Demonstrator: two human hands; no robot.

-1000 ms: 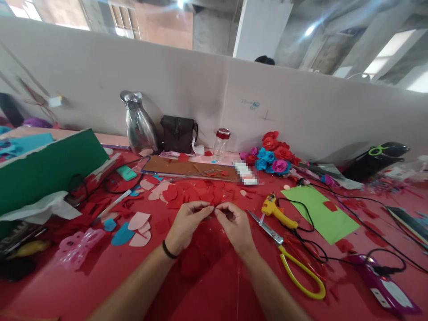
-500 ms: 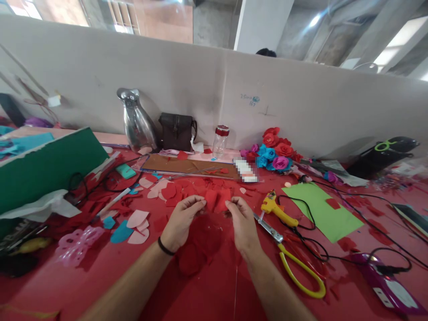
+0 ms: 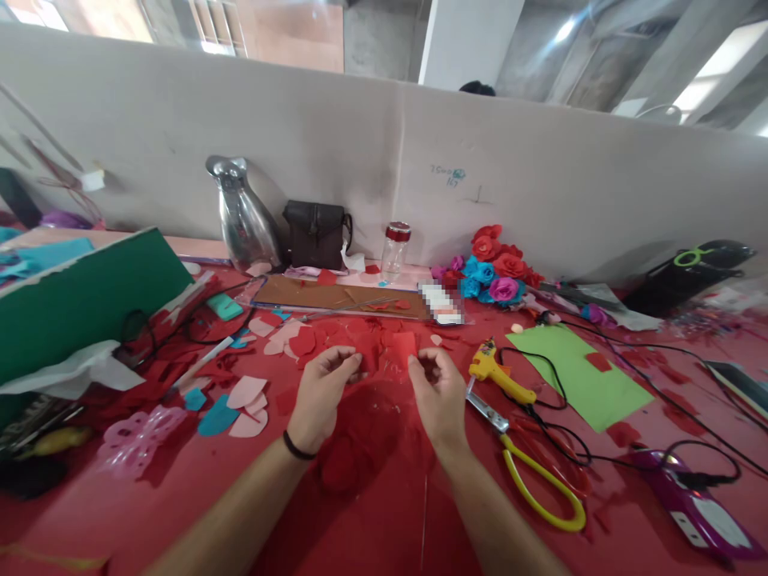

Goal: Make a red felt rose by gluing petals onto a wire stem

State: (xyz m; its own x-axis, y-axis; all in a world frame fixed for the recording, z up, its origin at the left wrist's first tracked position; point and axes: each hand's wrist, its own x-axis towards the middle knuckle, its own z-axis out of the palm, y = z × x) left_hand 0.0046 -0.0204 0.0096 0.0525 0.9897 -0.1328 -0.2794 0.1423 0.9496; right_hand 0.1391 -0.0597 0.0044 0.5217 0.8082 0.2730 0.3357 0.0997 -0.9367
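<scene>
Over the red tabletop (image 3: 384, 528) my left hand (image 3: 321, 396) pinches a dark red paper piece (image 3: 368, 352) between thumb and fingers. Across a small gap, my right hand (image 3: 441, 396) pinches a brighter red paper piece (image 3: 401, 346) in the same way. More red petal-shaped pieces (image 3: 339, 464) lie below, between my wrists. Red on red blurs their edges. Pale pink petals (image 3: 248, 404) and a blue petal (image 3: 217, 416) rest left of my left hand. A yellow glue gun (image 3: 501, 376) and yellow-handled scissors (image 3: 543, 488) lie right of my right hand.
Paper roses (image 3: 498, 268) stand at the back right, beside a glass jar (image 3: 394, 252). A steel jug (image 3: 243, 216) and a dark bag (image 3: 315, 232) stand against the partition. Black cables cross a green sheet (image 3: 579, 376) toward a purple power strip (image 3: 696, 508). A green board (image 3: 96, 312) rises at left.
My hands have moved slightly apart. The red pieces between them, close together before, now show a wider gap. My right hand has turned a little, and its fingers are more curled.
</scene>
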